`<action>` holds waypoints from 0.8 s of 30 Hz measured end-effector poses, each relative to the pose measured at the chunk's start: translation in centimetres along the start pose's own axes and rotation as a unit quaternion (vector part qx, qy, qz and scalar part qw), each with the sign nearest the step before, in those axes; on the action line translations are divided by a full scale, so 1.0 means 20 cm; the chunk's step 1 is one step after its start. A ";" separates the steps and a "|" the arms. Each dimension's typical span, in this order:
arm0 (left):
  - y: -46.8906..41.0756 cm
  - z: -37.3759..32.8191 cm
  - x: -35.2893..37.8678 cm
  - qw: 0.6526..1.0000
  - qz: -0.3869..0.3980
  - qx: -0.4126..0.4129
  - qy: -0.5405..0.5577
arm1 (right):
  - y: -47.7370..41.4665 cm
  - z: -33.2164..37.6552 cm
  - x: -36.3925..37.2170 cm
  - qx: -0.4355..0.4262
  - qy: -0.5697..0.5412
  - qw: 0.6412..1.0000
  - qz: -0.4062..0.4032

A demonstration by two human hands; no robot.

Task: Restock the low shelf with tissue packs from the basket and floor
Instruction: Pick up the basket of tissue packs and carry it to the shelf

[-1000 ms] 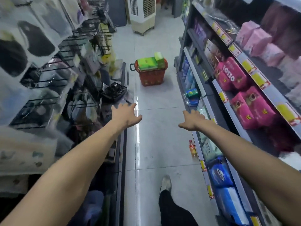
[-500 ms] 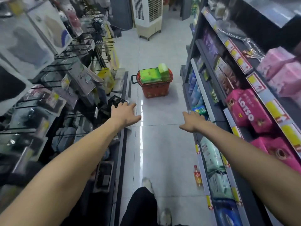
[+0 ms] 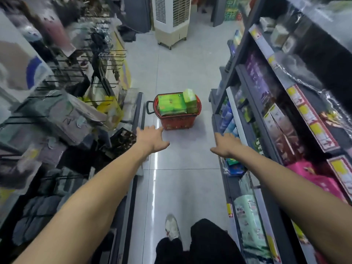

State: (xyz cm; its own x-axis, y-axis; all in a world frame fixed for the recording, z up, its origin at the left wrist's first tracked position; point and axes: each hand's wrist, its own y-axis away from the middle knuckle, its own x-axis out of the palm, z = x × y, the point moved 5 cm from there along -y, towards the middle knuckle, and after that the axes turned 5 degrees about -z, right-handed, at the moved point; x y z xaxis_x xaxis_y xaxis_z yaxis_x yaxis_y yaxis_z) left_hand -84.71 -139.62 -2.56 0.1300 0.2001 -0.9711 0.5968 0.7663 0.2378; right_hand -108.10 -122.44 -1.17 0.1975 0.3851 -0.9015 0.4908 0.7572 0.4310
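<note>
A red basket (image 3: 178,115) stands mid-aisle, long axis crosswise, black handle pointing left, filled with bright green tissue packs (image 3: 171,104). Left hand (image 3: 151,139) and right hand (image 3: 225,144) reach out spread and empty.

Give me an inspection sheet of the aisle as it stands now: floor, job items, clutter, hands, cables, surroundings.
Surface: pale tiled floor, glossy, bare between the person and the basket.
Job's things: red basket on the floor ahead, holding green tissue packs; one stands taller at its right side.
Clutter: nothing seen loose on the floor.
Grippers: left hand and right hand both open, empty, stretched forward, short of the basket.
Cables: nothing seen.
Surroundings: stocked shelves on the right, hanging goods on the left, air cooler at the far end.
</note>
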 end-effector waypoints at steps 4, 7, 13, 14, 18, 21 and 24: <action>-0.33 0.01 -0.08 1.000 0.004 0.002 0.016 | -0.31 -0.02 -0.15 -0.002 0.001 1.000 0.006; -0.59 0.02 -0.12 1.000 -0.004 0.005 0.025 | -0.57 -0.05 -0.24 0.001 -0.012 1.000 0.011; -1.17 0.00 -0.18 0.999 -0.004 -0.011 0.039 | -1.22 -0.12 -0.39 -0.008 -0.003 1.000 0.010; -1.28 0.00 -0.19 0.999 -0.005 -0.017 0.041 | -1.33 -0.13 -0.41 -0.014 -0.002 1.000 0.005; -1.65 0.01 -0.23 0.999 -0.004 -0.035 0.034 | -1.72 -0.19 -0.50 -0.057 0.048 0.997 0.009; -1.91 0.04 -0.23 0.997 -0.010 -0.062 0.032 | -2.03 -0.24 -0.57 -0.073 0.073 0.995 0.007; -2.09 0.04 -0.20 0.998 0.024 -0.050 0.014 | -2.26 -0.26 -0.61 -0.076 0.070 0.995 0.011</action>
State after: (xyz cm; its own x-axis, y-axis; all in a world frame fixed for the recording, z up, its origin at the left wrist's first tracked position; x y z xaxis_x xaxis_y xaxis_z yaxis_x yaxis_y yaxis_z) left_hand -109.50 -172.99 -8.71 0.1344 0.2541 -0.9578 0.5084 0.8120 0.2867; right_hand -137.13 -158.66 -9.38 0.0810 0.4638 -0.8822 0.3508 0.8153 0.4608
